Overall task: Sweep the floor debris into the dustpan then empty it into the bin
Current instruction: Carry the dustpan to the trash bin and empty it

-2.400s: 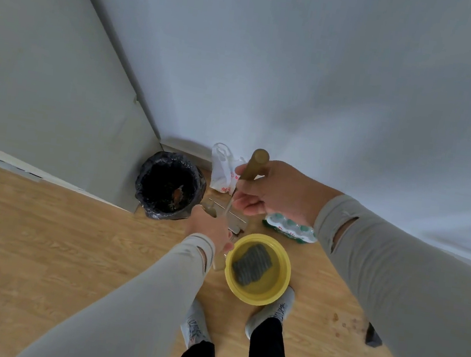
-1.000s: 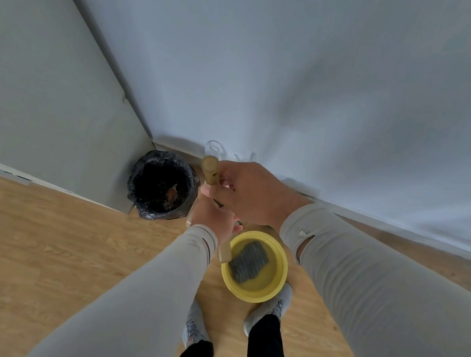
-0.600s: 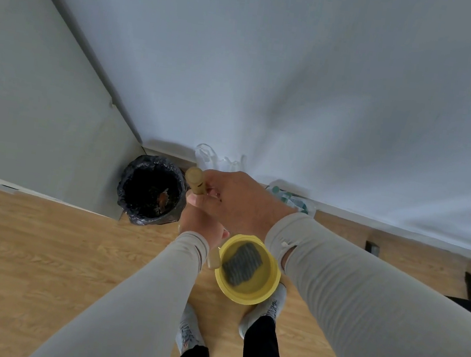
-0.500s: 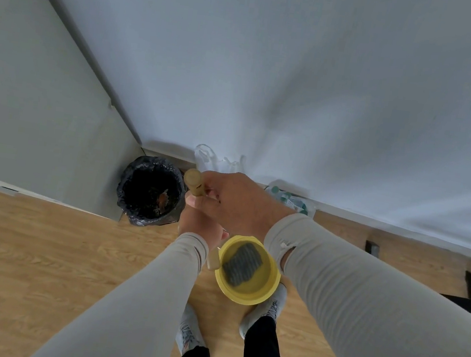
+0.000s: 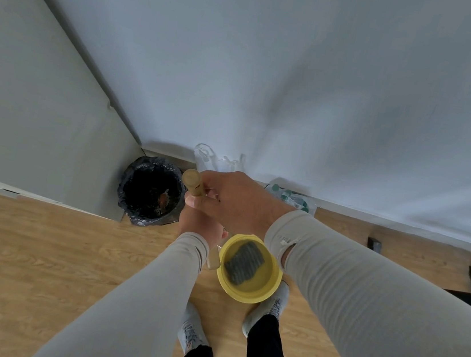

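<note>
Right hand [image 5: 237, 201] grips the tan wooden broom handle [image 5: 194, 182], left hand [image 5: 199, 227] beneath it mostly hidden, grip unclear, beside the black-lined round bin [image 5: 151, 191].

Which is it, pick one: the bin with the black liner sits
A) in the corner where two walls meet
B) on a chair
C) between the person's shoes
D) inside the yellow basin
A: the bin stands on the floor in the angle of the two walls, beyond both hands.
</note>
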`<state>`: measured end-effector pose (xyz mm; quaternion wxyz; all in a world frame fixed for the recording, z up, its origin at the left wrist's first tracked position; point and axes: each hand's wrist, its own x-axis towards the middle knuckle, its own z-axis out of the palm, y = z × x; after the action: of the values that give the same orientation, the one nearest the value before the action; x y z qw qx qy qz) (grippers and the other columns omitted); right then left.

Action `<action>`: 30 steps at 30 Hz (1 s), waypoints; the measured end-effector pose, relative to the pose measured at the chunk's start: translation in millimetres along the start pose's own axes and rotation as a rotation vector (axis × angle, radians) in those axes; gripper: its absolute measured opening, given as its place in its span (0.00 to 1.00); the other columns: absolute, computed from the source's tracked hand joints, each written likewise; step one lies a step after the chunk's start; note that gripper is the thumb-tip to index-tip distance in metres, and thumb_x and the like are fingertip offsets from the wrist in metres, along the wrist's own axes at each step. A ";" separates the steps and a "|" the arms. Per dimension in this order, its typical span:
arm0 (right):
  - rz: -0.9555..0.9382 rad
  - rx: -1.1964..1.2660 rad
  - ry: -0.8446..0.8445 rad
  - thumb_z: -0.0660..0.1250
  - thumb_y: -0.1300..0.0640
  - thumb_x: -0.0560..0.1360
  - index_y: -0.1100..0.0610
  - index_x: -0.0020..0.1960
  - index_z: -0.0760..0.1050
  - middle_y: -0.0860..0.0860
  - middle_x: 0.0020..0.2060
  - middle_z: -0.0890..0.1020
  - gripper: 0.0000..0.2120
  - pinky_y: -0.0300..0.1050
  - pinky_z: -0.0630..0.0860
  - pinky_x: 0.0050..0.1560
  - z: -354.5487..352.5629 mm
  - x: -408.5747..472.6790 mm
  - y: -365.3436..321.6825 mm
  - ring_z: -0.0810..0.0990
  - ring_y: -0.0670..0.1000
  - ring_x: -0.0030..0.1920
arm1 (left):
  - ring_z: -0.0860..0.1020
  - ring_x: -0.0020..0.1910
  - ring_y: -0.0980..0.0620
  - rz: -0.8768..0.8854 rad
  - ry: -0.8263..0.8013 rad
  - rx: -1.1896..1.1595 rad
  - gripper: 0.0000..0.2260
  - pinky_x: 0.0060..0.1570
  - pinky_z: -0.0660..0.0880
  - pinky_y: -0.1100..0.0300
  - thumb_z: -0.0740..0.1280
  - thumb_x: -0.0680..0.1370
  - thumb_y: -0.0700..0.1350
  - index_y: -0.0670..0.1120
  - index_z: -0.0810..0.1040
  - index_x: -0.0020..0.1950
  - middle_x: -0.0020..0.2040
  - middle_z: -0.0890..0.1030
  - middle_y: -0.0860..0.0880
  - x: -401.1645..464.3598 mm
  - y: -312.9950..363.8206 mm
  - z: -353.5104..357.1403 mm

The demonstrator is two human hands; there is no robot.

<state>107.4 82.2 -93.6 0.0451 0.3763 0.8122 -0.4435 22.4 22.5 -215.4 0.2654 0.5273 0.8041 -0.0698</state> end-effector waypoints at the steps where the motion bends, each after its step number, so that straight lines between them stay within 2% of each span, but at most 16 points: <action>1: -0.003 -0.002 0.000 0.64 0.43 0.82 0.48 0.60 0.77 0.50 0.48 0.84 0.11 0.51 0.82 0.50 0.0 -0.2 -0.2 0.84 0.52 0.46 | 0.81 0.58 0.44 0.001 0.000 0.007 0.22 0.54 0.80 0.52 0.74 0.79 0.50 0.43 0.75 0.69 0.62 0.81 0.45 -0.1 -0.2 1.1; 5: 0.001 0.009 -0.011 0.64 0.44 0.82 0.48 0.60 0.77 0.50 0.50 0.84 0.11 0.51 0.83 0.48 0.0 -0.8 0.4 0.85 0.53 0.47 | 0.81 0.58 0.44 -0.003 -0.023 0.035 0.18 0.57 0.81 0.50 0.70 0.81 0.50 0.42 0.77 0.67 0.61 0.82 0.45 -0.3 -0.4 0.2; 9: -0.015 -0.014 0.001 0.64 0.44 0.82 0.48 0.61 0.77 0.49 0.51 0.84 0.12 0.45 0.79 0.51 0.9 -0.6 1.9 0.83 0.51 0.50 | 0.82 0.57 0.44 -0.036 -0.025 -0.111 0.15 0.57 0.81 0.48 0.70 0.81 0.45 0.41 0.76 0.66 0.59 0.83 0.44 0.2 0.1 -1.0; 11: -0.014 -0.014 -0.007 0.64 0.43 0.82 0.47 0.61 0.77 0.49 0.51 0.84 0.12 0.48 0.81 0.52 1.7 0.0 2.3 0.83 0.52 0.50 | 0.82 0.57 0.44 -0.048 -0.024 -0.137 0.15 0.57 0.81 0.48 0.70 0.81 0.45 0.41 0.76 0.65 0.58 0.83 0.44 -1.6 0.4 -2.9; 14: -0.007 0.021 -0.037 0.64 0.43 0.81 0.46 0.60 0.76 0.49 0.52 0.84 0.11 0.54 0.84 0.50 2.9 0.3 3.1 0.86 0.54 0.49 | 0.79 0.61 0.44 -0.022 -0.015 -0.039 0.17 0.59 0.79 0.49 0.69 0.81 0.47 0.42 0.75 0.67 0.62 0.81 0.44 -4.6 0.4 -4.9; 21: 0.003 0.041 -0.030 0.65 0.42 0.81 0.45 0.60 0.77 0.49 0.52 0.84 0.12 0.54 0.85 0.49 4.7 1.6 5.5 0.85 0.53 0.49 | 0.77 0.64 0.43 -0.021 -0.007 0.001 0.18 0.60 0.77 0.52 0.68 0.82 0.47 0.42 0.73 0.69 0.65 0.78 0.43 -2.9 -0.1 -2.3; 25: 0.000 0.042 -0.013 0.64 0.44 0.81 0.45 0.59 0.76 0.49 0.51 0.85 0.10 0.51 0.84 0.48 7.5 2.5 6.4 0.85 0.54 0.48 | 0.77 0.63 0.43 -0.022 -0.030 -0.090 0.16 0.58 0.74 0.54 0.69 0.81 0.44 0.41 0.75 0.68 0.64 0.79 0.43 -0.3 -4.8 -2.2; 28: 0.002 0.034 0.044 0.63 0.44 0.82 0.46 0.59 0.76 0.48 0.50 0.85 0.09 0.42 0.76 0.44 12.6 2.8 7.7 0.83 0.51 0.49 | 0.77 0.60 0.42 -0.088 0.030 -0.340 0.15 0.50 0.68 0.56 0.64 0.82 0.40 0.40 0.73 0.69 0.58 0.77 0.44 -6.2 -8.5 -5.7; 30: 0.021 0.038 0.063 0.62 0.44 0.82 0.45 0.59 0.76 0.48 0.50 0.85 0.09 0.43 0.75 0.46 13.4 2.7 8.5 0.83 0.51 0.50 | 0.77 0.51 0.46 -0.130 0.038 -0.587 0.16 0.49 0.70 0.55 0.64 0.82 0.41 0.43 0.70 0.70 0.52 0.75 0.49 -14.5 -12.7 -10.6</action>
<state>107.5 76.4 -108.6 0.0170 0.3995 0.8005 -0.4464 11.8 9.3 -201.2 0.3865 0.3764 0.8269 0.1586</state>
